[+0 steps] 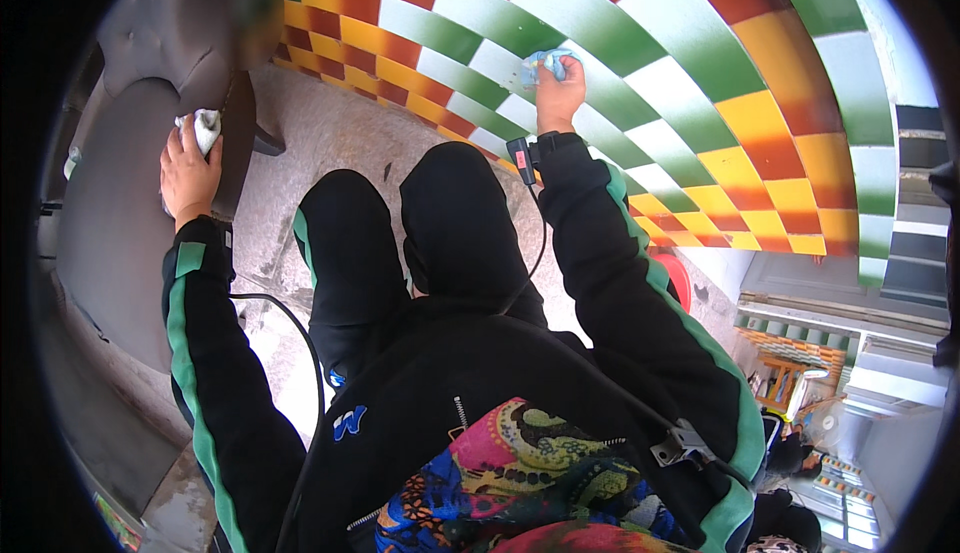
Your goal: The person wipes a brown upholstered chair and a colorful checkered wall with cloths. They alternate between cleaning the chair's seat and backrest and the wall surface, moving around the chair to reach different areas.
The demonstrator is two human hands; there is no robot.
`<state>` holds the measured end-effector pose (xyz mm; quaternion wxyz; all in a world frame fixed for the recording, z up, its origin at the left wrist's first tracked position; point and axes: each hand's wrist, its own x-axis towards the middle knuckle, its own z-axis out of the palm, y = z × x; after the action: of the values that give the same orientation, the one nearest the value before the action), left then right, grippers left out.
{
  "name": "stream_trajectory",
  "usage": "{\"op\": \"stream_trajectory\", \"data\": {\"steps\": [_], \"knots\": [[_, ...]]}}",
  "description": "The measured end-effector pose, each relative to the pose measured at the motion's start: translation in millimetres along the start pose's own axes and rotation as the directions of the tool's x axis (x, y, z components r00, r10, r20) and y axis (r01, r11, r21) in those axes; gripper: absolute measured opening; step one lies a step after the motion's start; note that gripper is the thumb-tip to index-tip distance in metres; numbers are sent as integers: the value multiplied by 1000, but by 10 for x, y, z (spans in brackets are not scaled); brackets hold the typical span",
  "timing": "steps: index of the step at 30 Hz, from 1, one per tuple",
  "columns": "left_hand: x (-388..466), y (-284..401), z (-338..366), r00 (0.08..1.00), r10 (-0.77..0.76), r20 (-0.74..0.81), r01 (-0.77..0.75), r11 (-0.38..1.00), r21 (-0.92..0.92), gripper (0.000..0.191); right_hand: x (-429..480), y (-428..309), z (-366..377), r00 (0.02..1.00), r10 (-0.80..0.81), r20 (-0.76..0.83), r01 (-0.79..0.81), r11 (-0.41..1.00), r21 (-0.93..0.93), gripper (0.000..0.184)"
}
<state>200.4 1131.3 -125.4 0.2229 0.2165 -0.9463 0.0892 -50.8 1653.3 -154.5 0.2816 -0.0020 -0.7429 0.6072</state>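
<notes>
A light blue patterned cloth (549, 65) is bunched in my right hand (561, 95) and lies against the tiled wall (637, 35), on the green and white tiles. My left hand (190, 176), at the left, holds a folded whitish cloth (205, 131) and rests on the edge of a dark brown padded chair (120, 200). Both arms are spread apart, in black sleeves with green stripes. A small black device with a cable is strapped at my right wrist; another cable runs from the left wrist.
My bent knees stand between the chair and the wall, over a grey stone floor (330, 121). A red plastic object (675, 283) is partly hidden behind my right arm. Farther right are a wooden piece of furniture (784, 384) and a white fan (827, 422).
</notes>
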Motion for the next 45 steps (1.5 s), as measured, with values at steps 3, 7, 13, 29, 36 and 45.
{"op": "stream_trajectory", "data": {"steps": [3, 7, 13, 29, 36, 45], "knots": [[2, 4, -11, 1000, 5, -7, -5, 1000, -2, 60, 25, 60, -135, 979, 182, -94, -172, 980, 97, 28], [1, 9, -21, 1000, 3, -16, -3, 1000, -2, 61, -19, 2, -399, 935, 341, -95, -309, 917, 251, 36], [-11, 20, -46, 1000, 1, -9, -1, 1000, -14, 61, 6, -58, -848, 810, 558, -181, -420, 766, 486, 32], [-8, 11, -35, 1000, -2, -19, 2, 1000, -2, 63, 280, 981, -2005, 981, 193, 16, -180, 940, -291, 34], [-12, 4, -33, 1000, -9, -1, 9, 1000, -3, 63, 399, -351, -1813, 834, 525, -169, -369, 759, 536, 25], [-12, 13, -49, 1000, -22, 16, 22, 1000, -2, 64, 577, -1132, -1874, 930, 190, -314, -66, 929, 365, 28]]}}
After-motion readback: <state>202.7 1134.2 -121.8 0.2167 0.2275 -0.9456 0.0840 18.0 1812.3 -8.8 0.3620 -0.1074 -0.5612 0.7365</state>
